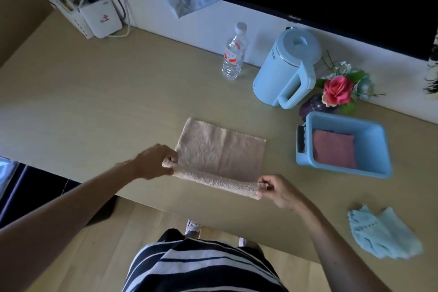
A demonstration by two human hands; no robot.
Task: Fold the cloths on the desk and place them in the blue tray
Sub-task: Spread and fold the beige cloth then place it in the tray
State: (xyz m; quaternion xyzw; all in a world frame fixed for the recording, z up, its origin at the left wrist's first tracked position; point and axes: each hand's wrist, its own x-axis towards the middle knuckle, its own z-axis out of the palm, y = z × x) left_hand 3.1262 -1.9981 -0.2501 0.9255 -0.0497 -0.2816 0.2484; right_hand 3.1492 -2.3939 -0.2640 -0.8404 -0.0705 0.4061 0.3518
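A beige cloth (220,152) lies flat in the middle of the desk, its near edge lifted off the surface. My left hand (154,161) pinches the near left corner and my right hand (277,191) pinches the near right corner. To the right stands the blue tray (379,149), with a folded red cloth (333,148) lying inside it. A light blue cloth (384,232) lies crumpled near the desk's front right edge.
At the back of the desk stand a water bottle (233,53), a light blue kettle (288,69) and a vase of flowers (336,92) just behind the tray. A white box with cables (102,19) sits back left. The desk's front edge runs below my hands.
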